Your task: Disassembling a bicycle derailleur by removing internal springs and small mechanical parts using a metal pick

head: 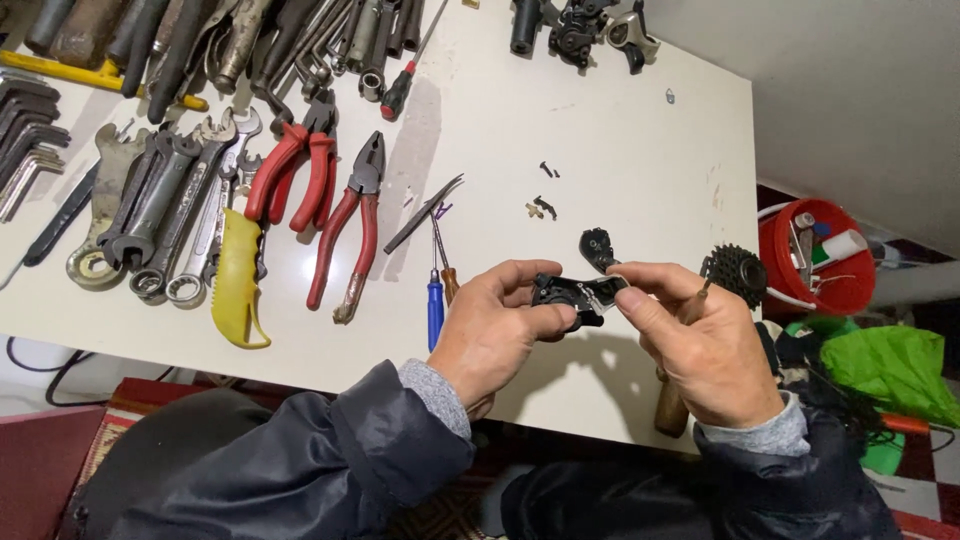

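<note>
Black metal part [577,293], angular, silver-patched.

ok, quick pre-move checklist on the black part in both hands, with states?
1. Left hand grips the black part: ok.
2. Right hand pinches its other end: ok.
3. Part held above the white table, not resting on it: ok.
4. Small loose screws lie apart on the table: ok.
5. Blue-handled screwdriver lies beside the left hand: ok.
6. Part's fasteners seated: cannot tell.
</note>
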